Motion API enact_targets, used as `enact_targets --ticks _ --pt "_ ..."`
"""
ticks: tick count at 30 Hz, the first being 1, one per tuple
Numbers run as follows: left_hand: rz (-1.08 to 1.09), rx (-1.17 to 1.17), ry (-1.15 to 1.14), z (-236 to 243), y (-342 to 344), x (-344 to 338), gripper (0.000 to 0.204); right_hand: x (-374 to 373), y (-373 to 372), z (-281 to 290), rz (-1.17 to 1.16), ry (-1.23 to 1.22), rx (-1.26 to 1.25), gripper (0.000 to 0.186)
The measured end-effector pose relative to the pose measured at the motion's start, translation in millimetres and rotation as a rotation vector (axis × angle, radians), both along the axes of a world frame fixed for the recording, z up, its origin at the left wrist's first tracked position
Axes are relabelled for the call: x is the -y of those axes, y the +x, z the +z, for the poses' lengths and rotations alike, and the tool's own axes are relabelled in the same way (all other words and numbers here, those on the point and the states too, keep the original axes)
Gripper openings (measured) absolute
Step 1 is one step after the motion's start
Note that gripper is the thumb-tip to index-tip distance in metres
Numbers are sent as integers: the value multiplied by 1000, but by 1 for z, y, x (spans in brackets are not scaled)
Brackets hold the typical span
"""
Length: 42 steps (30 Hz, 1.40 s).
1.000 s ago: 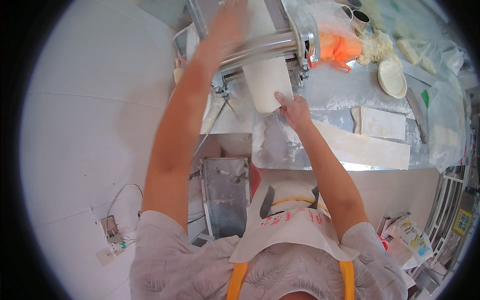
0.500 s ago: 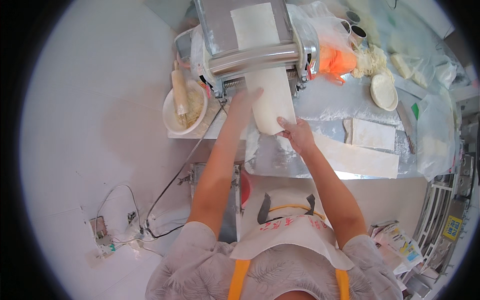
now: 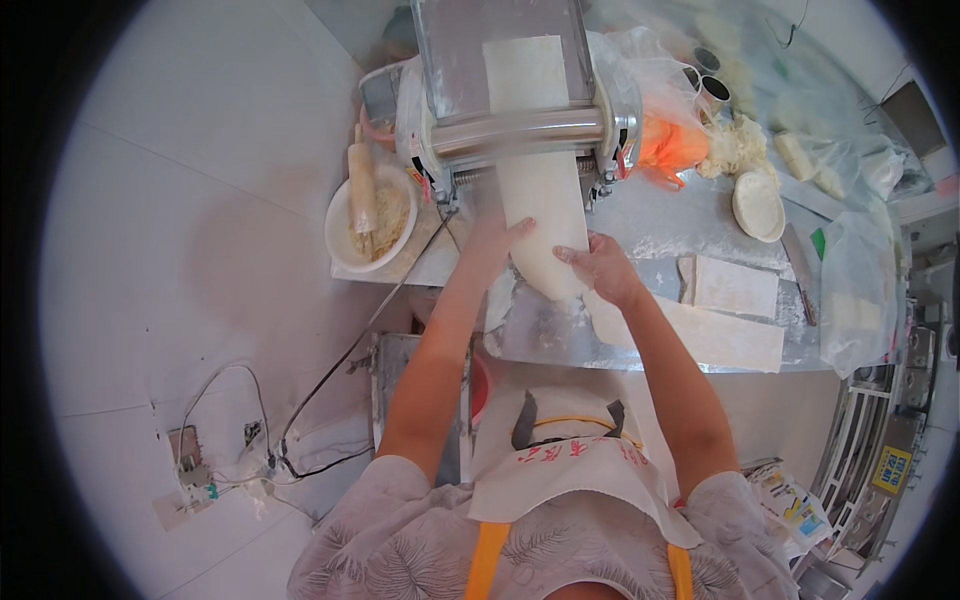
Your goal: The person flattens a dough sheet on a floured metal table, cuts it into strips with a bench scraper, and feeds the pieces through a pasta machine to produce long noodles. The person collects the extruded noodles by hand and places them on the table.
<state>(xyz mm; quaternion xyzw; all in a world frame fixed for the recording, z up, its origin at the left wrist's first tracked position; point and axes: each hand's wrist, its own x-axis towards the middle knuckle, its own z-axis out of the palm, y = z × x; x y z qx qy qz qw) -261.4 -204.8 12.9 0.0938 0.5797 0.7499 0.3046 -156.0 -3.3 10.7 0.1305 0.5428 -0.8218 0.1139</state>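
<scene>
A long white dough sheet (image 3: 540, 215) hangs out below the rollers of a metal dough machine (image 3: 520, 125) and reaches down to the floured metal bench (image 3: 650, 225). The left hand (image 3: 492, 245) lies against the left edge of the sheet, fingers nearly straight and spread, not closed around it. The right hand (image 3: 603, 268) touches the right lower edge, fingers a little bent on the dough. Left of the machine stands a white bowl (image 3: 370, 225) with a rolling pin (image 3: 362, 185) across it. Flat dough pieces (image 3: 730, 290) lie on the right side.
</scene>
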Motion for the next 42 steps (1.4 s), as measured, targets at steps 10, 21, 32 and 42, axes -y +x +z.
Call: enact_targets --ticks 10,21,32,42 --pt "-11 193 50 49 -17 -13 45 23 39 -5 -152 -85 119 35" --pt "-26 285 165 8 -61 -12 40 33 69 -16 -96 -114 172 31" --pt "-57 262 223 13 -56 -11 40 40 96 -23 -73 -68 204 32" --pt "-77 312 229 8 -56 -15 46 46 122 -35 -66 -16 285 31"
